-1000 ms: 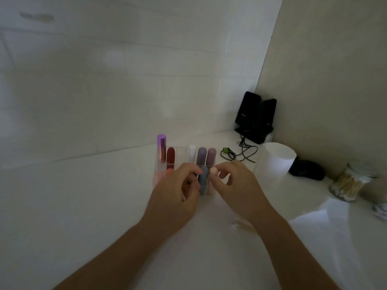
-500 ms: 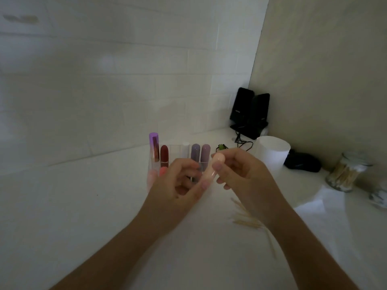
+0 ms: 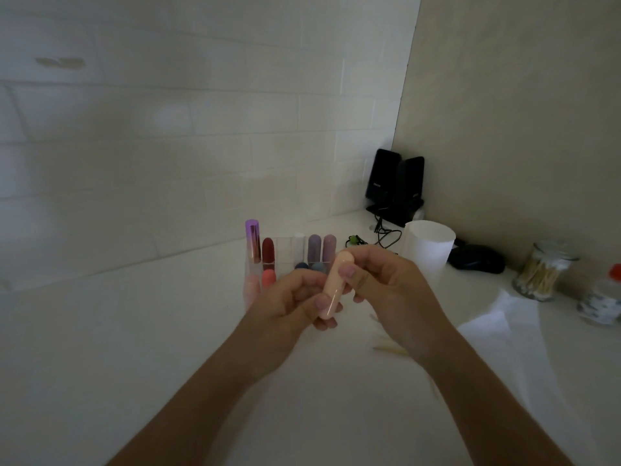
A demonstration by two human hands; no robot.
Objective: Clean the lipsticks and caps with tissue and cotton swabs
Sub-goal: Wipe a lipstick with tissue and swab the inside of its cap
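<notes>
A peach lipstick (image 3: 332, 287) is held upright between both hands above the white counter. My left hand (image 3: 285, 307) pinches its lower end; my right hand (image 3: 389, 297) grips its upper part with thumb and fingers. Behind them stands a clear organizer (image 3: 285, 253) with several lipsticks: a tall purple one (image 3: 252, 242), a dark red one (image 3: 268, 250), a white one (image 3: 298, 247) and two mauve ones (image 3: 322, 247). A jar of cotton swabs (image 3: 542, 275) stands at the right. White tissue (image 3: 504, 327) lies on the counter at the right. Loose swab sticks (image 3: 389, 346) lie under my right wrist.
A white cup (image 3: 428, 247) stands behind my right hand. Black speakers (image 3: 395, 183) with cables sit in the corner, a black object (image 3: 475, 260) beside the cup. A small red-capped bottle (image 3: 605, 294) is at the far right edge. Tiled wall runs behind the organizer.
The peach lipstick has been lifted out of the organizer and brought toward me. Both hands have risen with it and now hold it between them.
</notes>
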